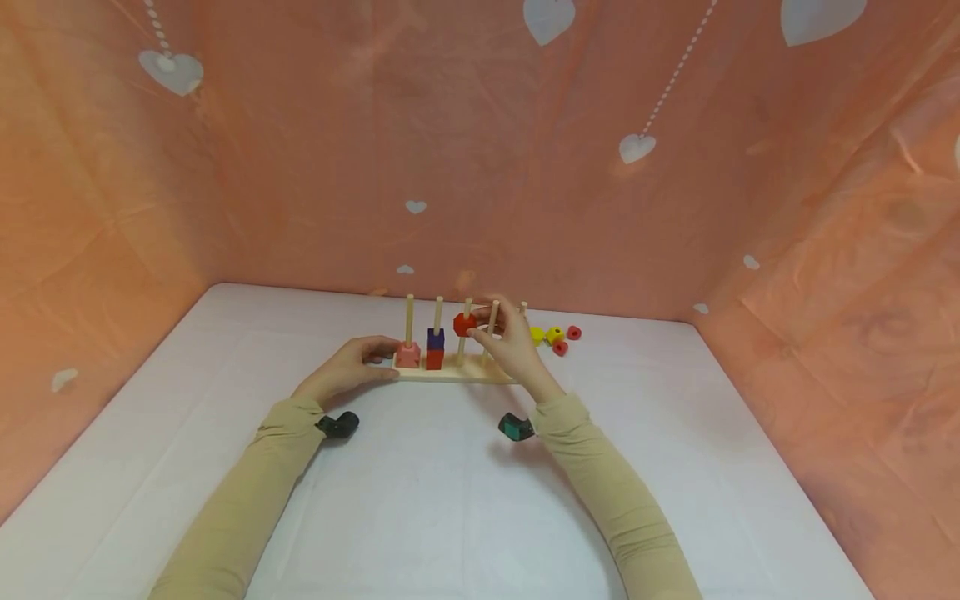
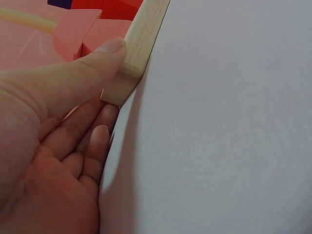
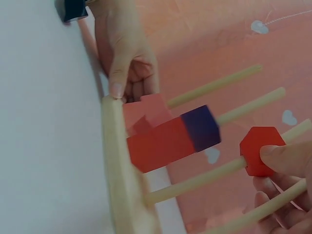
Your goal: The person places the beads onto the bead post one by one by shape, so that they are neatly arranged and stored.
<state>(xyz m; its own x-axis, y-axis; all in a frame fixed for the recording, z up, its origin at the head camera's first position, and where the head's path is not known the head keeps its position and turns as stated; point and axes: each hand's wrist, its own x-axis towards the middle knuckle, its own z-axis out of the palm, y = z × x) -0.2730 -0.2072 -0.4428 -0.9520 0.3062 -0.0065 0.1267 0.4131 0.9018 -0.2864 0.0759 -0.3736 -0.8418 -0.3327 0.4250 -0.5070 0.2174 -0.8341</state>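
Thumb and fingers of your right hand (image 1: 512, 342) held a red eight-sided block (image 3: 252, 148) in a close pinch. Your thumb lay against its near face, and your other fingers bent in beneath and behind it. That block sat around the third rod (image 3: 195, 183), counting from your left, up toward the rod's top; bare wood showed between it and the base (image 1: 457, 375). The fourth rod (image 3: 265, 204) crossed in front of your right fingers; you cannot tell from the views whether they touched it.

Your left hand (image 1: 351, 364) gripped the left end of the base, with the thumb on its long front edge and the fingers curled around by the end. Just beside that hand, a pink block (image 1: 408, 357) sat low around the first rod (image 1: 409, 321). Around the second rod (image 1: 438, 312), a dark blue block (image 3: 201, 127) rested on a red squared piece (image 3: 161, 146). Past your right hand, yellow beads (image 1: 555, 335) and small red beads (image 1: 573, 332) lay on the white table (image 1: 420, 500).
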